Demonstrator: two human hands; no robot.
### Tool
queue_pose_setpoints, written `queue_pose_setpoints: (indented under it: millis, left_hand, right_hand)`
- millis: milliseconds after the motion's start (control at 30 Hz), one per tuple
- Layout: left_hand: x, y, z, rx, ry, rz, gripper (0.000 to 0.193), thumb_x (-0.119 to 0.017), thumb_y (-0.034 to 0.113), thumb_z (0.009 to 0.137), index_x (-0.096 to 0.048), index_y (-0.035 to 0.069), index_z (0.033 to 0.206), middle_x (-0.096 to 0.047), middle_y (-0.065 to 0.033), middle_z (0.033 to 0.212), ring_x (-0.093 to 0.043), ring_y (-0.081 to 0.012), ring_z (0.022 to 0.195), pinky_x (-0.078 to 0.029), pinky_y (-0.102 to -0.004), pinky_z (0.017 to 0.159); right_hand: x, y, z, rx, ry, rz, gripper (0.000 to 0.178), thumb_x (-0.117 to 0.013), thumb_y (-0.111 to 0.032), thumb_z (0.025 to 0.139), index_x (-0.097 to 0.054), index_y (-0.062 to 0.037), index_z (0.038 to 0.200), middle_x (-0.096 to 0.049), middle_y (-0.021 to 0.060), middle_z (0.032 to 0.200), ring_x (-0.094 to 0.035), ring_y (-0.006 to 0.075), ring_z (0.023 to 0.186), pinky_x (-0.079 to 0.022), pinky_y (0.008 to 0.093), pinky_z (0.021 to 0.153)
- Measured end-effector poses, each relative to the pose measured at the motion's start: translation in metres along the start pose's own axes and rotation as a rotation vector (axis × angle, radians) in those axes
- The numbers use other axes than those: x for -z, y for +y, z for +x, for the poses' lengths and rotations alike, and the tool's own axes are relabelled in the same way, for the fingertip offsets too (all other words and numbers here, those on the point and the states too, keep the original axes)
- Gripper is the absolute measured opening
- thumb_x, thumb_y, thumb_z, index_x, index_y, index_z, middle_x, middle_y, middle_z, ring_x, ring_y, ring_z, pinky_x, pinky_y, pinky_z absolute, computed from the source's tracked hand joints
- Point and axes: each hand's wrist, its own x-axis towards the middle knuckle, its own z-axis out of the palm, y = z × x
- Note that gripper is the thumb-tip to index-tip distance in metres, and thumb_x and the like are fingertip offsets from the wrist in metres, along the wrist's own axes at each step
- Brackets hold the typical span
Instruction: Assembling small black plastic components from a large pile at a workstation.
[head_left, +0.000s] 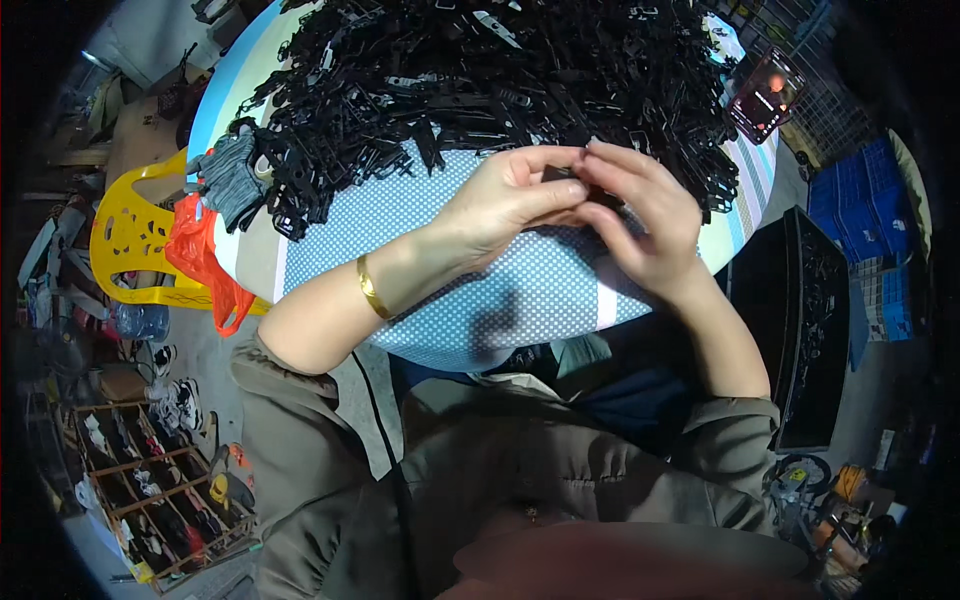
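Observation:
My left hand [510, 195], with a gold bracelet [370, 287] on its wrist, meets my right hand [650, 215] above the near part of the table. The thumbs and fingertips of both are bent together. Whatever sits between them is small, dark and mostly hidden by the fingers, so I cannot make it out. Just beyond my fingertips spreads a big heap of small black plastic parts [500, 85], a few showing pale or shiny faces. Under my hands lies the blue-and-white dotted tablecloth [350, 225].
A lit phone [768, 95] stands at the table's right edge. At the left edge are a grey cloth [232, 180] and a red plastic bag [200, 255] beside a yellow chair [135, 240]. Blue crates [860, 205] and a black bin [800, 330] stand right; a shoe rack [165, 500] lower left.

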Motion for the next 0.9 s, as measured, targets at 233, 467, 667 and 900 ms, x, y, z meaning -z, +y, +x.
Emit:
queue_pose_setpoints:
  millis: [233, 467, 667, 900]
  left_hand:
    - [-0.011, 0.000, -0.002, 0.146, -0.029, 0.319, 0.035, -0.052, 0.004, 0.087, -0.043, -0.007, 0.119, -0.061, -0.0130, 0.093, -0.062, -0.0130, 0.081, -0.052, -0.0214, 0.074]
    - [-0.007, -0.003, -0.001, 0.152, -0.111, 0.567, 0.033, -0.051, 0.004, 0.087, -0.043, -0.007, 0.117, -0.060, -0.0147, 0.096, -0.063, -0.0135, 0.083, -0.052, -0.0210, 0.073]
    - [-0.002, 0.003, 0.000, 0.139, -0.015, 0.240, 0.033, -0.046, 0.007, 0.090, -0.039, -0.010, 0.118, -0.057, -0.0209, 0.101, -0.064, -0.0191, 0.087, -0.054, -0.0228, 0.075]
    - [0.002, 0.010, 0.000, -0.036, 0.234, 0.023, 0.034, -0.032, 0.009, 0.095, -0.034, -0.009, 0.125, -0.053, -0.0237, 0.107, -0.058, -0.0288, 0.100, -0.050, -0.0334, 0.089]
  right_hand:
    - [-0.010, 0.048, 0.054, -0.183, -0.199, -0.124, 0.017, -0.063, -0.006, 0.076, -0.065, -0.0028, 0.092, -0.062, 0.0073, 0.086, -0.061, 0.0193, 0.071, -0.048, 0.0278, 0.061]
    - [-0.074, 0.053, 0.087, -0.075, -0.520, -0.622, 0.030, -0.062, -0.010, 0.068, -0.064, -0.0106, 0.097, -0.059, 0.0086, 0.087, -0.059, 0.0251, 0.085, -0.050, 0.0358, 0.071]
    - [-0.056, 0.062, 0.086, -0.096, -0.257, -0.366, 0.039, -0.061, -0.011, 0.068, -0.061, -0.0106, 0.106, -0.061, 0.0110, 0.089, -0.060, 0.0264, 0.080, -0.051, 0.0369, 0.066]
    - [0.001, 0.046, 0.051, -0.760, -0.182, 0.596, 0.044, -0.064, -0.011, 0.080, -0.051, -0.0051, 0.121, -0.049, -0.0045, 0.068, -0.054, 0.0055, 0.060, -0.052, 0.0226, 0.060]
